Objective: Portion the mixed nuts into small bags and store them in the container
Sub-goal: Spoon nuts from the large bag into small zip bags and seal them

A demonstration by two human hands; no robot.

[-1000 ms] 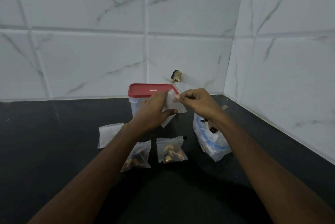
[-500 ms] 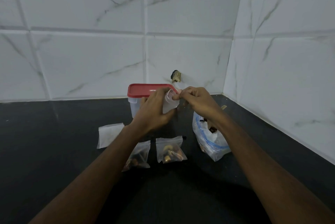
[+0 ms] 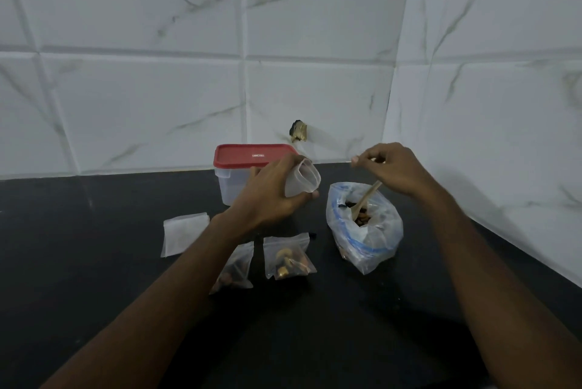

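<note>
Left hand (image 3: 271,196): fingers grasp an empty small bag (image 3: 302,180), mouth open, in front of the container (image 3: 233,187). Red lid (image 3: 252,155) on; white label unreadable. Right hand (image 3: 393,168): fingers curled round a wooden spoon (image 3: 367,199), bowl in the big nut bag (image 3: 365,231). Two filled bags (image 3: 288,258) and one flat bag (image 3: 184,232) on the dark surface (image 3: 94,262).

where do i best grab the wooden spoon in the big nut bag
Grip the pale wooden spoon by its bare upper handle, coming from above and the right. Its bowl is buried in nuts inside the big clear plastic bag; the handle leans up out of the open mouth toward the right hand. The left hand holds the small clear bag.
</note>
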